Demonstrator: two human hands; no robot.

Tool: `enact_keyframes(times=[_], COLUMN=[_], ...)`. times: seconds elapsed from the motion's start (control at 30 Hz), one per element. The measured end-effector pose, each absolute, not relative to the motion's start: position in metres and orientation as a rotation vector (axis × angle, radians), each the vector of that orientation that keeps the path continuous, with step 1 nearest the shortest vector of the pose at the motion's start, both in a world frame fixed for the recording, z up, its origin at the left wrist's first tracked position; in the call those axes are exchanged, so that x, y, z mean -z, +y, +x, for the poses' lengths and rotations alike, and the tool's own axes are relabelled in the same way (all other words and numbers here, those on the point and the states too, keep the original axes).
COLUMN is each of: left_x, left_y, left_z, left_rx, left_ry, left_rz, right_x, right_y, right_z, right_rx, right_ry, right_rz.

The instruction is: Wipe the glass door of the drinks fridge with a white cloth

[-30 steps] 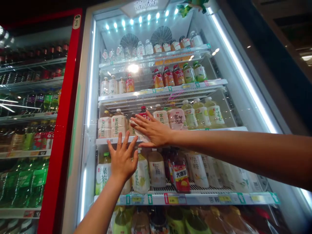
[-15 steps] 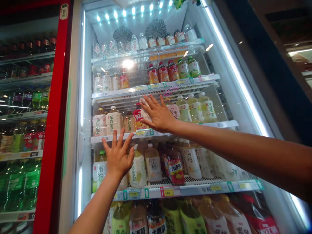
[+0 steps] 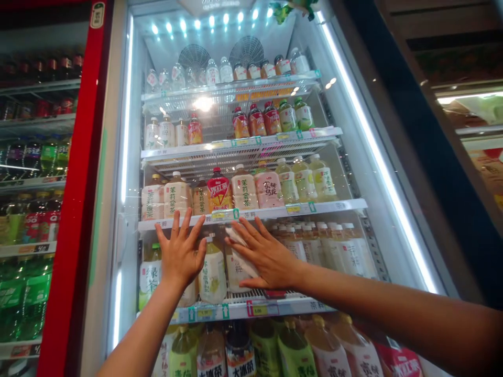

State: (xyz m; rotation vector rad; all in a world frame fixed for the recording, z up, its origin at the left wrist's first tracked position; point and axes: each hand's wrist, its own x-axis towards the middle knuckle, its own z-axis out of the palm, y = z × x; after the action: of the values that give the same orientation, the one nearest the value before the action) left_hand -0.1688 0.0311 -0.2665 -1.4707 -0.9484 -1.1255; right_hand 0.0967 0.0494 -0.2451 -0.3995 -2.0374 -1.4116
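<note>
My left hand (image 3: 181, 260) is open, its fingers spread against the glass door (image 3: 223, 118) of a lit drinks cooler. To its right, my right hand (image 3: 273, 257) lies flat with fingers stretched, pressing a white cloth (image 3: 247, 266) to the same glass. Most of the cloth is hidden under the palm, and I cannot tell whether it is fabric or paper. Behind the glass, a red-labelled tea bottle (image 3: 219, 189) and a pale tea bottle (image 3: 244, 188) stand on the shelf above my right hand.
Bottles fill several shelves, including large ones (image 3: 294, 348) along the bottom. A bright light strip (image 3: 373, 141) runs down the right side. At the left stands another cooler with a red frame (image 3: 74, 209). Green leaves (image 3: 281, 13) hang at the top.
My right hand has slid down the glass with the white cloth, from the middle shelf to the one below. My left hand has stayed spread in about the same place.
</note>
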Motion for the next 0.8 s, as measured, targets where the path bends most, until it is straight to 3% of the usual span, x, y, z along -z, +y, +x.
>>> enact_keyframes(times=[0.2,0.37,0.5,0.7,0.8], left_x=[0.269,0.292,0.310,0.329,0.336], left_y=[0.031,0.026,0.022,0.021,0.020], left_z=[-0.169,-0.171,-0.173,-0.178,-0.181], left_rx=[1.123,1.103,1.107,1.132,1.106], left_ry=[-0.968,-1.003,-1.007,-0.977,-0.962], left_rz=[-1.464,-1.483,-1.484,-1.498,-1.510], right_x=[0.241,0.243,0.231,0.296,0.298], right_y=[0.048,0.051,0.051,0.040,0.041], right_z=[0.093,0.096,0.081,0.084,0.085], right_rx=[1.287,1.360,1.208,1.338,1.322], right_ry=[-1.850,-2.019,-1.773,-2.024,-2.022], right_rz=[-0.622,-0.408,-0.669,-0.442,-0.443])
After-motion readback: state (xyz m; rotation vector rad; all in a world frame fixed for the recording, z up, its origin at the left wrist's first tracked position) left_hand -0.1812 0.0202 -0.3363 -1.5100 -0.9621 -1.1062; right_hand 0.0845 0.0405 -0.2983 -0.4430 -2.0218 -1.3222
